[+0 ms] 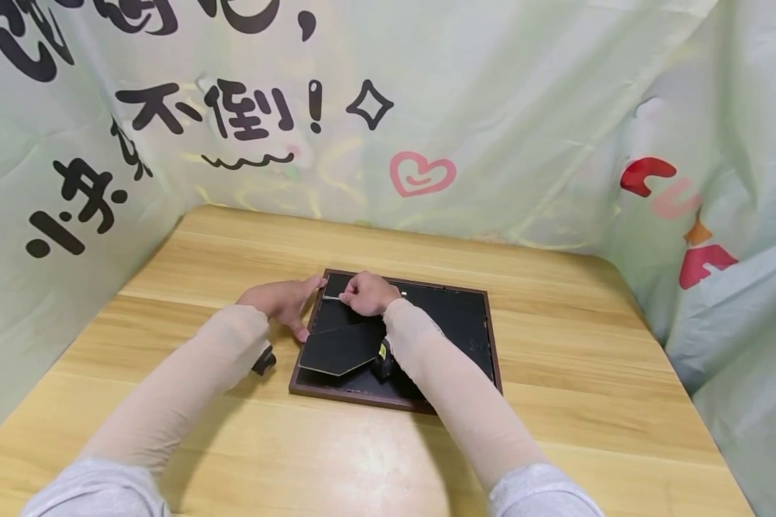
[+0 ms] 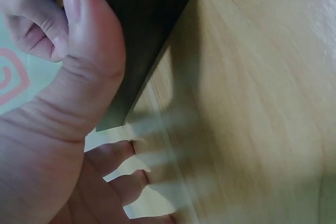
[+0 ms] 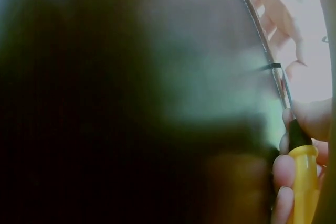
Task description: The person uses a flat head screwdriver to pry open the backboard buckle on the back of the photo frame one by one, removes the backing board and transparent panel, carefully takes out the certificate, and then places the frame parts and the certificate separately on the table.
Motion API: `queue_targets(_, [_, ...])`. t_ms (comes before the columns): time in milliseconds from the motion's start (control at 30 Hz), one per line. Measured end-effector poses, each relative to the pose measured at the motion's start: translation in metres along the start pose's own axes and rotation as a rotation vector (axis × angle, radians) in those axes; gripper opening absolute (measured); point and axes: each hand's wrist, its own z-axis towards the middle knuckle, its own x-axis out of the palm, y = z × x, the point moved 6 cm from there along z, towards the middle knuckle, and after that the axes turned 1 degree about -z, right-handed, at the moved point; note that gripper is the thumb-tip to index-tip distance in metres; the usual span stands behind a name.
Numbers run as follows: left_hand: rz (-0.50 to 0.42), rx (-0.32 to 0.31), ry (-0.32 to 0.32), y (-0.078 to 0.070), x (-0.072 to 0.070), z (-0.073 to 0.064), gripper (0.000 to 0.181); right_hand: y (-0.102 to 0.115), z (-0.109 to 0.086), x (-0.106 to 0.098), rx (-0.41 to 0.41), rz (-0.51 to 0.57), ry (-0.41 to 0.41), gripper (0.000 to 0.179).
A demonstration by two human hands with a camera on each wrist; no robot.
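A picture frame (image 1: 478,337) lies face down on the table, its black back panel upward inside a brown rim. On the panel sits a black stand flap (image 1: 339,350). My right hand (image 1: 370,293) grips a screwdriver (image 3: 304,182) by its yellow handle. The metal shaft meets a small black tab (image 3: 275,65) at the frame's left edge, as the right wrist view shows. My left hand (image 1: 281,301) is spread along that edge, touching the frame. Its thumb (image 2: 94,35) presses on the dark rim in the left wrist view, with other fingers stretched out below.
The wooden table (image 1: 588,373) extends around the frame on every side. Pale printed curtains (image 1: 524,129) hang behind and beside it. A small black device (image 1: 264,360) is on my left wrist, and another with a yellow label (image 1: 383,355) is on my right.
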Motion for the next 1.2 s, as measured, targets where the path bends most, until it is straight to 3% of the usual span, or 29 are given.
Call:
queue_targets(167, [-0.015,-0.004,-0.019,0.001,0.0,-0.002,0.117,0.005,0.002,0.002,-0.008,-0.015,-0.024,0.028])
queue_targets(367, [-0.068,0.014,-0.033,-0.001,0.006,0.002,0.117,0.016,0.007,0.007,-0.082,-0.004,-0.012,0.025])
queue_targets(700, [-0.075,0.013,-0.062,0.008,0.007,-0.001,0.122,0.0,0.003,-0.01,-0.006,0.363,0.144,0.021])
queue_targets(867, [-0.099,0.015,-0.059,0.006,0.007,-0.004,0.122,-0.009,-0.005,-0.03,-0.02,0.539,0.048,0.02])
queue_targets(1000, [-0.116,0.013,-0.053,0.006,0.008,-0.004,0.123,-0.012,-0.008,-0.049,-0.061,0.59,-0.05,0.021])
queue_targets(1200, [-0.149,0.112,-0.081,0.002,0.009,-0.013,0.115,-0.02,-0.02,-0.072,-0.086,0.648,-0.156,0.014])
